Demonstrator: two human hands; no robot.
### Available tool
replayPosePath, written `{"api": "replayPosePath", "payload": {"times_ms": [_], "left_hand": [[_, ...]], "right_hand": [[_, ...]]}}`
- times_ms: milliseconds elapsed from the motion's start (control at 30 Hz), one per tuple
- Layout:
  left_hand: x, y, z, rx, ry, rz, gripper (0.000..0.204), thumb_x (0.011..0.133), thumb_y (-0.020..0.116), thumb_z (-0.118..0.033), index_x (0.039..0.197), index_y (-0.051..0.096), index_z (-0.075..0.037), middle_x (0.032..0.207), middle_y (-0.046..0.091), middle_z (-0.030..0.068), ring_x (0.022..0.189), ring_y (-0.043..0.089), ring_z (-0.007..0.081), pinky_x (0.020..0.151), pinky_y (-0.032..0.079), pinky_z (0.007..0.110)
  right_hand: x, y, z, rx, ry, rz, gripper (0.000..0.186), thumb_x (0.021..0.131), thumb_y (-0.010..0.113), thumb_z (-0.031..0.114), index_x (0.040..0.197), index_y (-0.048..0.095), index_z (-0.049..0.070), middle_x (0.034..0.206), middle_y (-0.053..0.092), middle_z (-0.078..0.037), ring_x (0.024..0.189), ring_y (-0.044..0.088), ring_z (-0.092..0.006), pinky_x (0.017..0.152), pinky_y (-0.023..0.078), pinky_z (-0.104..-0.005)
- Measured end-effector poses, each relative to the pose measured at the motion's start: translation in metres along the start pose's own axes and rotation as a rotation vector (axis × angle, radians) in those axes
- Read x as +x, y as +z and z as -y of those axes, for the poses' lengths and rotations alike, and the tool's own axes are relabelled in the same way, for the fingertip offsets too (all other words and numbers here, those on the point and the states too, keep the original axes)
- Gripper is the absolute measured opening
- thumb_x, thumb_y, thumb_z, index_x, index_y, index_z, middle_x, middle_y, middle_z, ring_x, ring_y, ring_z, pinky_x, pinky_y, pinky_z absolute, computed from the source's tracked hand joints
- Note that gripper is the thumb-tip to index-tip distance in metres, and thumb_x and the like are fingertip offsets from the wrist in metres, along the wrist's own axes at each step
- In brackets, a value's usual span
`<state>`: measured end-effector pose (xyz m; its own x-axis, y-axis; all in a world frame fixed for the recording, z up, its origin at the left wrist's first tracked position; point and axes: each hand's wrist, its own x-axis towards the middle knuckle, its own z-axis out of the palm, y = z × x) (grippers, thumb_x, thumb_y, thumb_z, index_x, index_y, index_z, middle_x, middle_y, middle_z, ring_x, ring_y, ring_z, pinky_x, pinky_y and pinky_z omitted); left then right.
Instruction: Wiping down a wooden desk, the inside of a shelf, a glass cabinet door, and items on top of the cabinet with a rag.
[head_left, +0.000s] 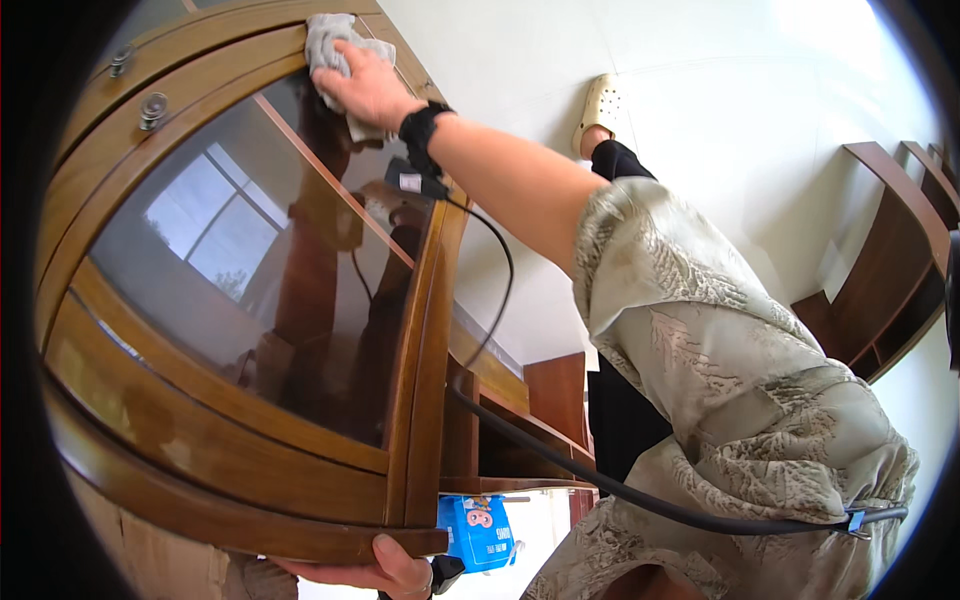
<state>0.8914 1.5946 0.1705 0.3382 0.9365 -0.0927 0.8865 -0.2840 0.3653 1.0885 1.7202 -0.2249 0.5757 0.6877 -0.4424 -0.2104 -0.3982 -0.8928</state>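
A brown wooden cabinet (230, 430) with a dark glass door panel (330, 330) fills the left side. My right hand (370, 88) presses a grey cloth (328, 45) onto the door frame and glass at the cabinet's upper end, with fingers closed over it. A black band with a small black device (415, 180) sits on that wrist, and a cable runs from it. At the bottom, my left hand (390, 572) grips the cabinet's lower edge. Its thumb rests on the side of the wood; the other fingers are partly hidden beneath.
Two round metal knobs (153, 108) stick out from the cabinet. A black cable (560, 460) crosses in front of my patterned shirt. Brown shelving (880, 270) stands at the right. A blue package (478, 533) lies near the lower middle. My foot in a cream clog (600, 105) rests on the pale floor.
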Motion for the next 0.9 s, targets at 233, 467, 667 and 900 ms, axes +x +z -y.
{"api": "replayPosePath", "payload": {"times_ms": [233,467,667,900], "left_hand": [[-0.003,-0.008,0.001,0.050,-0.032,0.063,0.091,0.082,0.051,-0.039,0.150,0.007,0.003,0.152,0.016,0.0246,0.138,0.026,0.0370,0.111,0.027,0.050],[0.016,0.014,-0.018,0.071,0.084,0.084,0.091,0.080,0.052,-0.039,0.149,0.010,0.002,0.151,0.018,0.0245,0.137,0.026,0.0368,0.111,0.024,0.050],[0.006,-0.016,-0.004,0.214,0.077,0.120,0.090,0.080,0.055,-0.037,0.148,0.011,0.004,0.150,0.017,0.0245,0.138,0.024,0.0360,0.112,0.020,0.049],[0.007,-0.002,-0.002,0.162,0.158,0.092,0.084,0.081,0.053,-0.031,0.147,0.016,0.006,0.151,0.016,0.0253,0.139,0.020,0.0381,0.114,0.014,0.050]], "right_hand": [[-0.008,-0.006,-0.091,-0.337,0.343,0.148,0.059,0.082,0.050,0.055,0.121,0.058,0.011,0.113,0.063,-0.025,0.109,0.058,-0.0401,0.095,0.046,-0.0458],[-0.139,-0.102,-0.209,-0.584,0.394,0.450,0.062,0.087,0.050,0.053,0.120,0.053,0.000,0.109,0.063,-0.027,0.104,0.061,-0.0410,0.091,0.047,-0.0452],[-0.159,-0.065,-0.150,-0.402,0.559,0.481,0.050,0.085,0.054,0.043,0.114,0.060,0.002,0.104,0.066,-0.023,0.100,0.063,-0.0372,0.088,0.049,-0.0433],[-0.072,-0.028,0.004,-0.301,0.155,0.138,0.045,0.087,0.056,0.037,0.124,0.057,0.011,0.103,0.064,-0.026,0.097,0.062,-0.0408,0.086,0.049,-0.0465]]}}
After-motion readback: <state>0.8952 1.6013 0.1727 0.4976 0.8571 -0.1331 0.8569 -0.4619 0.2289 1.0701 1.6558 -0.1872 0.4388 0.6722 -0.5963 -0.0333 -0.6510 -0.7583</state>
